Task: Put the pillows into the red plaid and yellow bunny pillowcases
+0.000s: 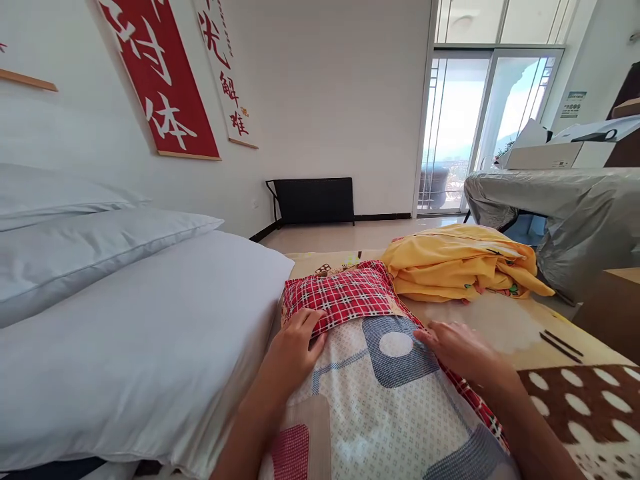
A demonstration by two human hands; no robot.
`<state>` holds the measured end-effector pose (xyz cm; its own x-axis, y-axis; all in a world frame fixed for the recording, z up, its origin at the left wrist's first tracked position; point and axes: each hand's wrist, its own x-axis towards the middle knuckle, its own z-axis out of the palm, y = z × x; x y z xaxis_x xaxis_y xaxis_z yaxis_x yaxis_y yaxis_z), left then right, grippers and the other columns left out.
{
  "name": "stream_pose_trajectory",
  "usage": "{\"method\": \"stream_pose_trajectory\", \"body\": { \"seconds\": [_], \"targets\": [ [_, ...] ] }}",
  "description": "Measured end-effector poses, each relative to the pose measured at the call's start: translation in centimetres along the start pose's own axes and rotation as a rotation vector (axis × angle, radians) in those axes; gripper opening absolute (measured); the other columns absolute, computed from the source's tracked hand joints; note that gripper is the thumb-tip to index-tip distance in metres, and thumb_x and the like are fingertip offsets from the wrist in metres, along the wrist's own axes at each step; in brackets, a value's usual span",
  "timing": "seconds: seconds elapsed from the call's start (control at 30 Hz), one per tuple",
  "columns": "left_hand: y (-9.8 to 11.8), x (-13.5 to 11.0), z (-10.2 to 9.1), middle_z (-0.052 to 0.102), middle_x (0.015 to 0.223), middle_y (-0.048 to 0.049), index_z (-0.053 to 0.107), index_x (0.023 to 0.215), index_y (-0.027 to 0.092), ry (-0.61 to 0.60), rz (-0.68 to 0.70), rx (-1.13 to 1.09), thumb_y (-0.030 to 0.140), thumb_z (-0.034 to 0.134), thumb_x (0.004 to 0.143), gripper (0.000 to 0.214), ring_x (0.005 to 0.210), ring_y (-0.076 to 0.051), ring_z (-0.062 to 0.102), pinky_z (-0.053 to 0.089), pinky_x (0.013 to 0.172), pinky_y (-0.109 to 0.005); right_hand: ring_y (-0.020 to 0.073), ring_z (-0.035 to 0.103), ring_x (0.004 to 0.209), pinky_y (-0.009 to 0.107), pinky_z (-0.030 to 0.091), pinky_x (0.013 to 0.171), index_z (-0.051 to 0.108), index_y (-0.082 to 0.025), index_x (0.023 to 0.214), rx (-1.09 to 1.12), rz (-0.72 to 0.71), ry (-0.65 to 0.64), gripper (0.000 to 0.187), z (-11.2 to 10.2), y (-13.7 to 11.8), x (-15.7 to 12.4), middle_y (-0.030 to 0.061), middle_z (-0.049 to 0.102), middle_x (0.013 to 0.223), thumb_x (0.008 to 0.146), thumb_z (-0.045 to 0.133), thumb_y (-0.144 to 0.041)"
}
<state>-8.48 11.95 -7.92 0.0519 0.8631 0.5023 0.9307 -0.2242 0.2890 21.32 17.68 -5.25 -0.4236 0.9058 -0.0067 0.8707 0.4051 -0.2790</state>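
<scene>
A folded quilt [380,407] lies lengthwise before me, its upper face pale with blue and red patches. At its far end a red plaid flap [345,293] is turned over the top, and red plaid also shows along the right edge. My left hand [299,343] rests on the left side at the flap's near edge, thumb apart from the fingers. My right hand [460,350] lies on the right edge, fingers stretched toward the quilt's middle. Neither hand visibly lifts any cloth; the undersides of the fingers are hidden.
White pillows [110,250] and thick white bedding [165,353] stand close on the left. A bunched yellow cloth [460,263] lies beyond on the right, on a patterned yellow-brown blanket [580,393]. Two dark thin sticks [563,345] lie there. A silver-covered table [560,193] stands at the right.
</scene>
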Motion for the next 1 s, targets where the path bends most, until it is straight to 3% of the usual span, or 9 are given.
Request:
{"method": "stream_pose_trajectory", "body": {
  "seconds": [0.07, 0.13, 0.23, 0.3, 0.5, 0.73, 0.87, 1.0],
  "targets": [
    [-0.7, 0.2, 0.6, 0.06, 0.109, -0.0074, 0.058, 0.11, 0.019, 0.022, 0.011, -0.007, 0.02, 0.046, 0.086, 0.026, 0.103, -0.021, 0.055, 0.044, 0.093, -0.039, 0.0319, 0.063, 0.089, 0.041, 0.044, 0.075, 0.062, -0.013, 0.102, 0.048, -0.123, -0.111, 0.061, 1.2, -0.9, 0.5, 0.0173, 0.067, 0.094, 0.09, 0.027, -0.062],
    [-1.4, 0.4, 1.0, 0.062, 0.107, -0.0061, 0.06, 0.11, 0.02, 0.037, 0.021, -0.014, 0.019, 0.045, 0.087, 0.027, 0.101, -0.02, 0.056, 0.045, 0.091, -0.037, 0.0334, 0.06, 0.1, 0.042, 0.044, 0.082, 0.051, -0.012, 0.124, 0.139, -0.247, -0.127, 0.073, 1.9, -2.3, 0.0, 0.0185, 0.065, 0.107, 0.083, 0.036, -0.07],
    [-2.3, 0.5, 1.2, 0.062, 0.105, -0.005, 0.058, 0.119, 0.024, 0.085, 0.026, -0.026, 0.02, 0.043, 0.089, 0.034, 0.099, -0.019, 0.057, 0.046, 0.088, -0.036, 0.0377, 0.042, 0.126, 0.047, 0.036, 0.099, 0.026, -0.011, 0.146, 0.228, -0.353, -0.133, 0.109, 2.2, -4.1, -1.4, 0.0226, 0.045, 0.137, 0.063, 0.061, -0.073],
    [-2.5, 0.5, 1.3, 0.062, 0.102, -0.0045, 0.059, 0.12, 0.025, 0.119, 0.03, -0.036, 0.023, 0.043, 0.09, 0.034, 0.096, -0.018, 0.058, 0.047, 0.086, -0.035, 0.0369, 0.03, 0.134, 0.047, 0.028, 0.107, 0.017, -0.011, 0.149, 0.261, -0.409, -0.162, 0.119, 2.3, -4.8, -1.9, 0.0218, 0.034, 0.145, 0.058, 0.07, -0.065],
    [-1.0, 0.4, 1.2, 0.065, 0.088, -0.0034, 0.07, 0.094, 0.021, 0.231, 0.082, -0.103, 0.033, 0.049, 0.09, 0.025, 0.083, -0.016, 0.061, 0.05, 0.077, -0.03, 0.0339, 0.03, 0.134, 0.047, 0.018, 0.112, 0.016, -0.013, 0.149, 0.255, -0.505, -0.12, 0.11, 3.7, -5.6, -1.8, 0.0204, 0.04, 0.14, 0.058, 0.075, -0.034],
    [1.7, 0.2, 0.5, 0.065, 0.086, -0.0012, 0.069, 0.092, 0.02, 0.255, 0.21, -0.154, 0.028, 0.052, 0.09, 0.02, 0.079, -0.012, 0.061, 0.05, 0.075, -0.023, 0.0342, 0.025, 0.136, 0.047, 0.014, 0.112, 0.02, -0.01, 0.148, 0.258, -0.523, -0.059, 0.098, 4.6, -6.3, -1.4, 0.0236, 0.035, 0.142, 0.061, 0.064, -0.025],
    [3.1, 0.0, 0.0, 0.063, 0.083, -0.0005, 0.068, 0.092, 0.019, 0.246, 0.299, -0.162, 0.023, 0.052, 0.09, 0.017, 0.077, -0.01, 0.059, 0.049, 0.073, -0.02, 0.0299, 0.037, 0.129, 0.043, 0.021, 0.11, 0.032, -0.01, 0.142, 0.319, -0.493, 0.046, 0.089, 4.9, -5.9, -0.1, 0.0184, 0.047, 0.133, 0.058, 0.061, -0.021],
    [4.0, -0.4, -0.5, 0.062, 0.08, 0.0, 0.067, 0.087, 0.019, 0.141, 0.307, -0.178, 0.021, 0.049, 0.091, 0.018, 0.073, -0.009, 0.058, 0.047, 0.068, -0.019, 0.0266, 0.052, 0.108, 0.039, 0.037, 0.097, 0.052, -0.012, 0.118, 0.365, -0.393, 0.061, 0.06, 5.0, -4.5, 1.7, 0.013, 0.059, 0.115, 0.058, 0.059, -0.018]
  ]
}}
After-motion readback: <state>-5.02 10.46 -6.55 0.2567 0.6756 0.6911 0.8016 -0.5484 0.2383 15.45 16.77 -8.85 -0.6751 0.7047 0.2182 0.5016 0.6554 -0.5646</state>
